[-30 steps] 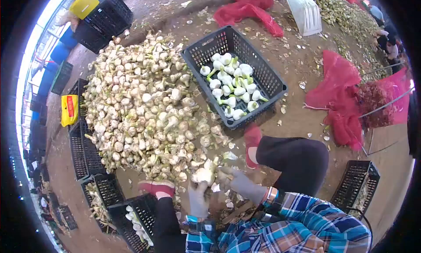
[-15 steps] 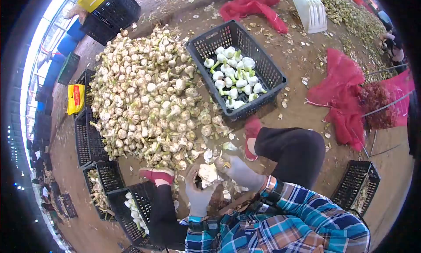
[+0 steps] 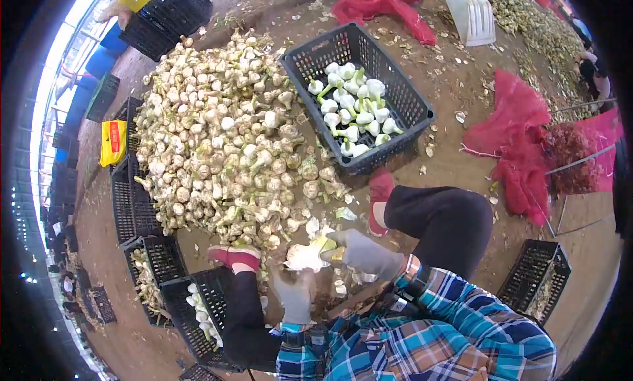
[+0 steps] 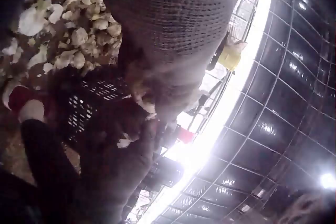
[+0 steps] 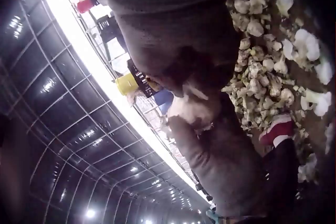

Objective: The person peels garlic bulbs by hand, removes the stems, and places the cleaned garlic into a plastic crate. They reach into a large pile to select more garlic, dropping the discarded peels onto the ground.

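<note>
A pale garlic bulb is between the gloved hands in the head view, its greenish stem towards the right. My left hand is blurred below it; the right wrist view shows that hand's fingers around the bulb. At the stem, my right hand has curled fingers and pinches a small yellowish thing, too small to identify. Left of them lies a big heap of untrimmed garlic. Above, a black crate holds clean white bulbs. The left wrist view shows my left hand darkly.
Black crates stand at the left, some with garlic; another crate is at the lower right. Red netting, a whitish scoop-like thing and scattered skins lie on the ground. A red shoe is beside the heap.
My right hand has moved left to the bulb's stem. The bulb has turned, stem towards the right, and my left hand has shifted slightly down. The head view has shifted a little.
</note>
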The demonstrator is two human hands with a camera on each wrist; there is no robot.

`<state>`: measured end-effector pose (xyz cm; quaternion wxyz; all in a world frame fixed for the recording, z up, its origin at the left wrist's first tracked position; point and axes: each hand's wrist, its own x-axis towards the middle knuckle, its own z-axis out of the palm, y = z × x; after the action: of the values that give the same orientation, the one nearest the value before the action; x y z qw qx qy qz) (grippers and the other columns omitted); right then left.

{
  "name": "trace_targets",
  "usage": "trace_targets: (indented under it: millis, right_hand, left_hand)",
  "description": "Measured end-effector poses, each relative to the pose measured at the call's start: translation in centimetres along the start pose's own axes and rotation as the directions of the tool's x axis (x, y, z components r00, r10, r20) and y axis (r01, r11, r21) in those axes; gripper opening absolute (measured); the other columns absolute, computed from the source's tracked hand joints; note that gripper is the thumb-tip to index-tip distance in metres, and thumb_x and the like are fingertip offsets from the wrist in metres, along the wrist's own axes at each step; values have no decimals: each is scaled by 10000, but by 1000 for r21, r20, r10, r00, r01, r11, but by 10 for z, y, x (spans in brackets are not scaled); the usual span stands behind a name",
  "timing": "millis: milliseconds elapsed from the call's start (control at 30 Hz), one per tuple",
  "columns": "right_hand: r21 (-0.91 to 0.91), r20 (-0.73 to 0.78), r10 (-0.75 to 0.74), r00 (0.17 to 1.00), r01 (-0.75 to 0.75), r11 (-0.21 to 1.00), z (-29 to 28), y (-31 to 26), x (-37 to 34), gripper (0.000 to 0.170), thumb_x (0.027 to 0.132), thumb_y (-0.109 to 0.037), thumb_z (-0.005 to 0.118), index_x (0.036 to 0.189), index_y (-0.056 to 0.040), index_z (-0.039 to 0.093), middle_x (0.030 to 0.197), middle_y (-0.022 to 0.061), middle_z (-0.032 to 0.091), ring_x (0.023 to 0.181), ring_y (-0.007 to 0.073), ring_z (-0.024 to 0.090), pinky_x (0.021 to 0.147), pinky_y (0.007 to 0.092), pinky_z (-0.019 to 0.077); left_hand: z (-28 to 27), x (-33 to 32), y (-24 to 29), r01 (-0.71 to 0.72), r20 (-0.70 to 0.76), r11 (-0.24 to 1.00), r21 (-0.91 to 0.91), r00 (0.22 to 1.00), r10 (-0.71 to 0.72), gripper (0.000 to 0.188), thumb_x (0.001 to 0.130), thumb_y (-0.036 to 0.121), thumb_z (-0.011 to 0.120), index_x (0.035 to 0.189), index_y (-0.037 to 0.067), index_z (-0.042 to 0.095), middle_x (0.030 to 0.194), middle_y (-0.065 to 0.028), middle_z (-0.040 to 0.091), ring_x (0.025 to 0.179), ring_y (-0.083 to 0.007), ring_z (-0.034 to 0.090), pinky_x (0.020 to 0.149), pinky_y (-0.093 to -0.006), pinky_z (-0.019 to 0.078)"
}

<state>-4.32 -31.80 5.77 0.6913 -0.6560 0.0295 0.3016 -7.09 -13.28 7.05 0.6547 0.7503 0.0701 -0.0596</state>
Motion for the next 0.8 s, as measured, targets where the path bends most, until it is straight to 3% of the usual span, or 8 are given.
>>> trace_targets:
  millis: [100,167,233,300,533,667,767,800]
  right_hand:
    - [-355,-25,-257,966,232,905,4,19,5,362,833,-259,699,1059,11,613,907,145,638,883,295,619,803,378,479]
    - [-453,-102,-382,919,299,840,8,25,7,321,830,-227,694,1056,-13,614,931,153,622,921,345,598,821,410,475]
    - [-349,-109,-444,889,384,855,11,25,9,307,837,-224,689,1053,-19,612,951,157,625,921,329,601,815,405,477]
    - [-239,-122,-496,860,459,856,13,15,6,294,844,-221,683,1050,-24,611,971,160,628,922,313,604,810,399,479]
    - [-221,-33,-312,950,297,929,13,21,4,241,851,-217,701,977,-22,633,876,136,650,798,260,631,700,357,494]
    - [83,-56,-165,985,170,982,17,30,5,252,838,-229,716,954,-22,630,844,147,650,732,265,619,649,362,480]
    - [-342,-195,-405,893,325,882,21,34,4,253,830,-229,713,922,-13,619,793,157,621,709,295,603,638,382,466]
    - [-338,-199,-406,892,326,883,21,33,6,253,830,-229,713,922,-13,619,793,157,621,709,295,603,638,382,466]
  left_hand:
    - [-3,-3,-13,148,-57,875,-460,979,-196,417,897,135,606,1275,11,483,1237,-125,542,1109,-233,558,956,-374,472]
    - [-9,1,-27,426,208,572,-701,889,-408,425,954,170,516,1335,13,408,1222,-128,554,1106,-225,561,938,-390,487]
    - [-9,-3,-23,409,238,584,-701,907,-349,410,959,233,548,1298,26,446,1168,-77,579,1064,-172,583,892,-315,493]
    - [-12,-10,-20,255,193,932,-258,959,-209,386,994,270,477,1288,21,453,1178,-80,582,1052,-191,599,900,-336,498]
    - [-20,-4,-41,402,192,670,-624,910,-368,470,1035,353,300,1303,-10,434,1197,-125,592,1048,-239,617,902,-389,513]
    - [-17,4,-28,349,184,803,-483,937,-297,411,1030,284,329,1307,-1,435,1194,-150,586,1045,-250,620,914,-384,519]
    - [-17,10,-23,121,-85,992,-21,989,-122,367,965,74,464,1322,2,415,1160,-156,588,1056,-249,613,922,-371,512]
    - [2,4,7,220,-175,942,-252,947,-268,390,867,-25,574,1247,-28,485,1119,-129,599,1048,-221,606,911,-353,496]
